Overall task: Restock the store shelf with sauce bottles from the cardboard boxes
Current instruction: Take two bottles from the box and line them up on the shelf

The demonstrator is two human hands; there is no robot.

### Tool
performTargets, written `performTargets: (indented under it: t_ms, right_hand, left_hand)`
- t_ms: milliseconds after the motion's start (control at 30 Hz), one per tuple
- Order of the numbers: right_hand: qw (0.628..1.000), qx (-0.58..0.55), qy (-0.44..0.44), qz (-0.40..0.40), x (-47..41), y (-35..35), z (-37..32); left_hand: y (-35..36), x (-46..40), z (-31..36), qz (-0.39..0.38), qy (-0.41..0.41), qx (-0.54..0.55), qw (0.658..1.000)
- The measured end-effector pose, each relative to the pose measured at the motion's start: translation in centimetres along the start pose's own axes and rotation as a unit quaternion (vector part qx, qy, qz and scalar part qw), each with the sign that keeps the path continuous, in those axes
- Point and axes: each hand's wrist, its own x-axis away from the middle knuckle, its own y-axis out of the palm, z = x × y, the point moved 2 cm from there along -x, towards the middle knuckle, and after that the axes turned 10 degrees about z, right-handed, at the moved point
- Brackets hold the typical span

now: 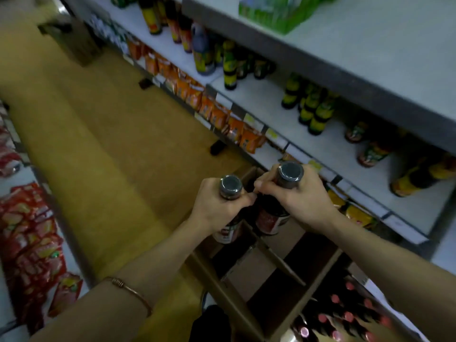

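My left hand (pixel 219 207) grips the neck of a dark sauce bottle (pixel 228 230) with a grey cap and a red-and-white label. My right hand (pixel 299 196) grips the neck of a second such bottle (pixel 272 219). Both bottles hang upright over an open cardboard box (pixel 269 265) with cardboard dividers, just below my hands. To the right is the white store shelf (pixel 328 144), which carries rows of dark bottles with yellow-green labels (pixel 318 112).
A second box of bottles with pink caps (pixel 345 314) lies at the lower right. Orange packets (pixel 217 112) hang along the lower shelf edge. Red packets (pixel 29 243) fill a rack at left. A brown box (pixel 74 40) stands far down the yellow-floored aisle.
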Motion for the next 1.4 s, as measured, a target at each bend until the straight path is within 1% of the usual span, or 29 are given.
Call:
performTargets:
  t_ms: [167,333,433,600,700,800,933,1133,1267,1400]
  right_hand:
    - [0.997,-0.012,-0.023,0.072,0.9,-6.1,-9.2]
    - [0.989,-0.003,-0.029,0.145,1.9,-10.6,-16.6]
    - [0.981,-0.001,-0.023,0.194,2.8,-13.0,-20.6]
    - [0.964,-0.003,-0.022,0.267,5.8,-16.5,-26.5]
    - [0.941,-0.015,-0.020,0.336,8.4,-18.9,-28.7]
    - [0.920,-0.010,-0.012,0.391,11.9,-21.8,-30.6]
    - [0.888,0.010,-0.002,0.459,17.6,-26.0,-33.5]
    - [0.823,0.045,0.027,0.565,28.3,-32.0,-37.8]
    - [0.766,0.059,0.052,0.638,36.8,-35.4,-39.2]
    - [0.734,0.085,0.076,0.669,45.6,-39.0,-39.1]
  left_hand:
    - [-1.4,0.0,11.1,-0.004,0.049,0.006,0.999]
    - [-1.7,-0.3,20.0,-0.044,0.130,0.024,0.990]
    - [-1.7,-0.1,25.1,-0.081,0.180,0.038,0.980]
    - [-1.4,0.8,32.2,-0.166,0.220,0.075,0.958]
    - [-0.2,2.1,35.5,-0.223,0.249,0.088,0.938]
    - [1.8,4.1,38.4,-0.277,0.248,0.106,0.922]
    - [5.0,7.8,43.1,-0.369,0.261,0.125,0.883]
    - [10.3,16.9,50.4,-0.515,0.261,0.175,0.798]
    - [14.1,24.7,53.5,-0.578,0.242,0.189,0.756]
    - [18.1,32.8,55.5,-0.622,0.239,0.179,0.724]
